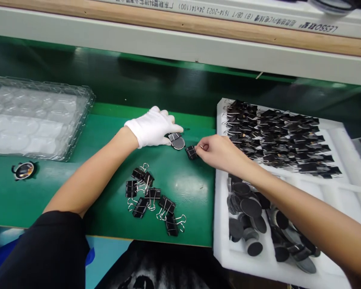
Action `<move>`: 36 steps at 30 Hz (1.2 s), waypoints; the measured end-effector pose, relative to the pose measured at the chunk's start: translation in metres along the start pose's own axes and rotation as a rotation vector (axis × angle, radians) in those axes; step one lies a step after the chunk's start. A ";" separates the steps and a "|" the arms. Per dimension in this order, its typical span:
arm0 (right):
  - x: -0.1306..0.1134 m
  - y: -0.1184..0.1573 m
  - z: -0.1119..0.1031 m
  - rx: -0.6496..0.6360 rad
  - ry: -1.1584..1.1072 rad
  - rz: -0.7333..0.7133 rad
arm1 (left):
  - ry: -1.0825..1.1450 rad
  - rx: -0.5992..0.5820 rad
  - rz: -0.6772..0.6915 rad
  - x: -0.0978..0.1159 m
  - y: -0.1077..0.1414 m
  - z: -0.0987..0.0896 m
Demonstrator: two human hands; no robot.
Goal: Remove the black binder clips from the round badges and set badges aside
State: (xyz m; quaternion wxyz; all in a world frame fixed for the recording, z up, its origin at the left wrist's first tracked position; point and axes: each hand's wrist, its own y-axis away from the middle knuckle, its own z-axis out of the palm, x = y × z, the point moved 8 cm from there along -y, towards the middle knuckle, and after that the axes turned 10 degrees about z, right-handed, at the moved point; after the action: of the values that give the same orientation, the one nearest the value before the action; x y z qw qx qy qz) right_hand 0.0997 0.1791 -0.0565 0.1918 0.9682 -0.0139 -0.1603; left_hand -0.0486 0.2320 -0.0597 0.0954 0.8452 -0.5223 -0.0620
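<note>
the left hand (152, 127), in a white glove, rests palm-down on the green bench (108, 132), its fingers curled over a small round disc part (177, 141) that pokes out from under the fingertips; the grip is narrow and closed on that piece, pinning it to the mat. the right hand (219, 151), bare, comes in from the right with thumb and forefinger pinched tight on the wire handle of a black binder clip (191, 152). the clip's body sits just left of those fingertips, on or barely above the bench, just beside the disc part but with a sliver of green between them.

nearer the person, a loose heap of binder clips (152, 198) lies scattered on the mat, well apart from both hands. to the right, a white foam tray (343, 140) holds a dense pile of clipped pieces (276, 138) in its far compartment and dark round discs (251, 208) in the near ones, under the right forearm. at far left sits a clear plastic blister tray (33, 116), and just in front of it a single round assembled piece (24, 170) lies alone on the bench.
</note>
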 end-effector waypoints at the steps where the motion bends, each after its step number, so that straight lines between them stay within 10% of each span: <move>1: 0.001 -0.008 -0.002 0.028 -0.008 0.018 | -0.025 0.002 -0.034 -0.003 0.000 0.000; 8: 0.001 -0.042 -0.012 0.053 -0.016 0.065 | -0.048 0.038 -0.122 -0.010 0.002 -0.005; 15: -0.028 -0.064 -0.028 0.392 -0.142 -0.022 | 0.002 -0.026 -0.182 -0.013 0.003 -0.001; 36: 0.008 -0.110 0.011 0.382 -0.288 0.112 | 0.111 0.088 -0.100 0.001 -0.010 0.005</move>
State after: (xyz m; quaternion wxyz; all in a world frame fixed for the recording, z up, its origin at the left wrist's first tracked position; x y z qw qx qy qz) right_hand 0.0995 0.2762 -0.1097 0.0100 0.9517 -0.1250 -0.2803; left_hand -0.0401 0.2348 -0.0667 0.0836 0.8758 -0.4754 0.0033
